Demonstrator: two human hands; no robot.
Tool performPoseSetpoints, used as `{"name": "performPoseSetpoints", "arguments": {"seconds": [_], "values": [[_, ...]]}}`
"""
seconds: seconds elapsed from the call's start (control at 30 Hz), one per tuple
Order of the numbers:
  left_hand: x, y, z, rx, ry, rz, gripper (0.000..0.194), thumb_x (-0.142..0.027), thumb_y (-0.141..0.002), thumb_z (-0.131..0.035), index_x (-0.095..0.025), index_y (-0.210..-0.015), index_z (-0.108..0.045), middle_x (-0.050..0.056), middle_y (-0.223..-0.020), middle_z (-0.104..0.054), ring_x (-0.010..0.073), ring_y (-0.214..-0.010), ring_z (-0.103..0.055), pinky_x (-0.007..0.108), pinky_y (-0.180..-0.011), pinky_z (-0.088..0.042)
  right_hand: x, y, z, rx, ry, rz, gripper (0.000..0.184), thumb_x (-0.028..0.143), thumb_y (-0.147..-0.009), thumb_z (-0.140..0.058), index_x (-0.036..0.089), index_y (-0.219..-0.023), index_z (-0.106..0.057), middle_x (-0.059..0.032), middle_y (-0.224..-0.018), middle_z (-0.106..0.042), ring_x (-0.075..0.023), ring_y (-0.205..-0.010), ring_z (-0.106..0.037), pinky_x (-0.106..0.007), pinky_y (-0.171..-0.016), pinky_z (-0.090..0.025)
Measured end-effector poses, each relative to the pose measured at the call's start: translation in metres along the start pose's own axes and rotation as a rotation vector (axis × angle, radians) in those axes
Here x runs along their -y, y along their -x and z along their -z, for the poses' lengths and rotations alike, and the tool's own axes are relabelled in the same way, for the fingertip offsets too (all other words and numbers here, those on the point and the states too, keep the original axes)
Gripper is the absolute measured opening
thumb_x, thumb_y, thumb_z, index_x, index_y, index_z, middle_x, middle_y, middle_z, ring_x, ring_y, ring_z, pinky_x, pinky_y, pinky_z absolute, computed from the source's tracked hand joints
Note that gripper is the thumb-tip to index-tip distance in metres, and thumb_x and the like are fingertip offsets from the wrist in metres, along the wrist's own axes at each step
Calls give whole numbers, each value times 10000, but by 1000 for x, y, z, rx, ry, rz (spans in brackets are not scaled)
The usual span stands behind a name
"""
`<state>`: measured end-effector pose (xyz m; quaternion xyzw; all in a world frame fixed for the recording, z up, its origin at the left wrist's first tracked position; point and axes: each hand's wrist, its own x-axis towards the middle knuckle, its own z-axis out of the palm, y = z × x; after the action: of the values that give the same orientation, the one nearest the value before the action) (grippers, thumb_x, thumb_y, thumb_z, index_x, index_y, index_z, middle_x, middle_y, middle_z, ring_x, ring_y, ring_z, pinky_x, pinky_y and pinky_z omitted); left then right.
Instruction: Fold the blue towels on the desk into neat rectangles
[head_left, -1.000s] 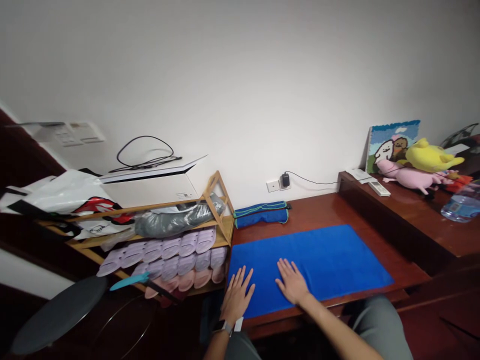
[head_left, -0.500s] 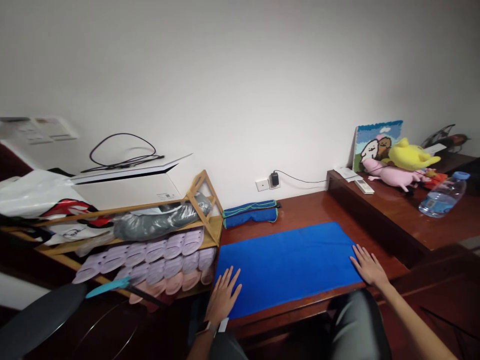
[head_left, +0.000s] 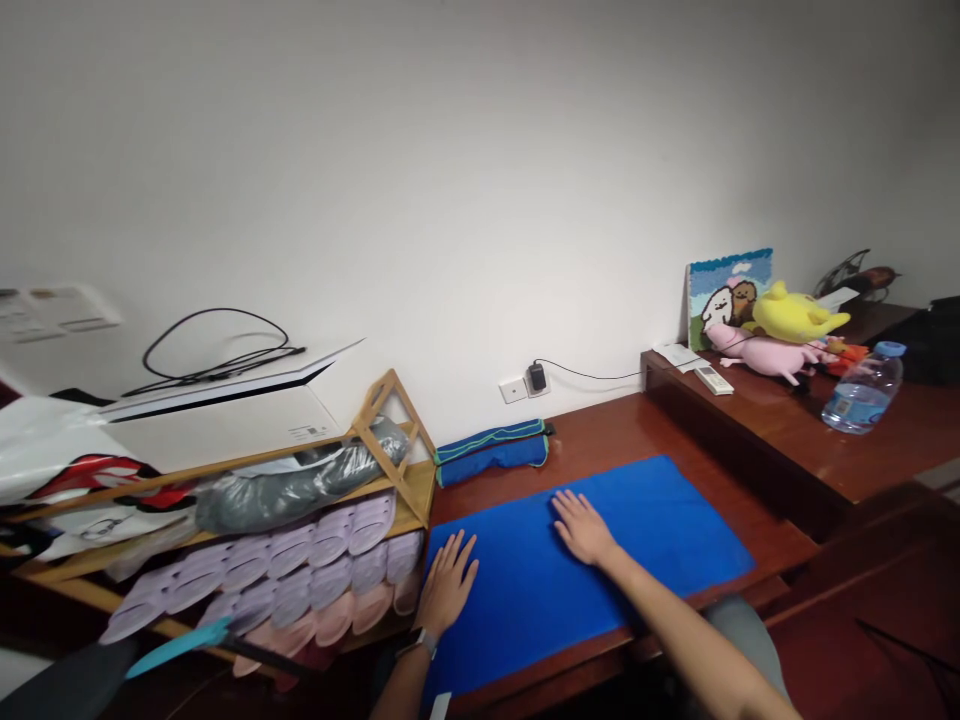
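A bright blue cloth (head_left: 652,530) lies spread flat on a dark red wooden surface (head_left: 607,430). My left hand (head_left: 448,585) rests palm down on the cloth's left edge, fingers spread, holding nothing. A watch is on that wrist. My right hand (head_left: 581,525) lies flat on the middle of the cloth near its far edge, fingers stretched out, also holding nothing.
A folded blue bundle (head_left: 491,452) lies by the wall behind the cloth. A wooden shoe rack (head_left: 390,420) with lilac and pink slippers (head_left: 330,545) stands left. The raised shelf at right carries plush toys (head_left: 780,330), a remote (head_left: 709,379) and a water bottle (head_left: 861,388).
My right hand slid from the cloth's middle out to its right edge, then back to the middle. The left hand stayed on the left edge. The view shifted.
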<state>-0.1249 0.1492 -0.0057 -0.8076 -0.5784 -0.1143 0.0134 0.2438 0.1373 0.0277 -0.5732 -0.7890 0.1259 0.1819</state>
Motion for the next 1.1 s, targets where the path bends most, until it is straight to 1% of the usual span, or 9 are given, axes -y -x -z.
{"name": "performPoseSetpoints", "arguments": {"seconds": [0.1,0.2,0.33,0.53,0.63,0.8,0.87,1.0,1.1], "values": [[5,-13,-11,39,-21,32,552,-462,-1052,-395,-295,-1574,-460,59,-1676,-402,263,-1556,-345,528,-1275,-291,22,-21,-26,56,-45,37,640,474,-1073,-233,191,-1634,-353,-69,-1700,-323,-234,-1593,-223,-460,-1303,-147],[13,-14,-23,39,-30,56,574,-483,-1052,-393,-304,-1596,-418,64,-1684,-380,266,-1561,-333,546,-1276,-273,4,-23,-38,92,-21,16,661,506,-1071,-216,195,-1644,-324,-70,-1708,-293,-240,-1597,-209,-472,-1304,-134],[17,-10,-30,35,-37,45,580,-499,-1053,-391,-329,-1607,-389,43,-1687,-378,259,-1565,-327,539,-1280,-264,-76,-5,-14,86,87,-116,679,550,-1057,-226,229,-1650,-309,-56,-1714,-275,-235,-1602,-188,-485,-1302,-116],[15,-9,-27,24,-67,34,567,-487,-1061,-376,-331,-1606,-387,43,-1689,-386,266,-1555,-350,538,-1262,-293,-228,34,45,74,251,-533,738,532,-1029,-204,164,-1668,-242,-53,-1734,-209,-242,-1608,-151,-463,-1305,-118],[15,-9,-25,32,-83,31,562,-488,-1066,-359,-338,-1607,-383,40,-1685,-395,263,-1551,-360,529,-1251,-313,-267,45,47,18,266,-571,773,546,-1023,-160,128,-1672,-216,-67,-1736,-210,-236,-1609,-155,-450,-1305,-129],[16,-9,-24,67,-97,42,575,-501,-1068,-355,-340,-1619,-352,36,-1701,-364,260,-1563,-334,528,-1254,-302,-273,48,39,-33,241,-543,771,545,-1026,-165,116,-1661,-254,-94,-1723,-273,-249,-1601,-195,-459,-1300,-135],[18,-10,-24,79,-109,45,578,-503,-1066,-363,-345,-1622,-343,33,-1706,-355,259,-1564,-329,527,-1256,-296,-273,44,46,-42,228,-548,747,555,-1026,-204,153,-1647,-304,-95,-1711,-316,-259,-1584,-244,-464,-1283,-178],[21,-12,-27,88,-150,41,585,-498,-1061,-364,-341,-1624,-337,35,-1705,-355,256,-1565,-327,525,-1257,-295,-285,32,71,-31,131,-559,646,588,-1025,-273,244,-1505,-535,-113,-1586,-501,-318,-1412,-475,-500,-1156,-364],[21,-12,-28,108,-175,42,599,-495,-1059,-345,-300,-1625,-346,55,-1707,-348,257,-1570,-317,523,-1261,-288,-297,28,78,-55,61,-556,595,550,-1046,-243,286,-1473,-561,-96,-1532,-541,-316,-1356,-501,-504,-1109,-402]]}}
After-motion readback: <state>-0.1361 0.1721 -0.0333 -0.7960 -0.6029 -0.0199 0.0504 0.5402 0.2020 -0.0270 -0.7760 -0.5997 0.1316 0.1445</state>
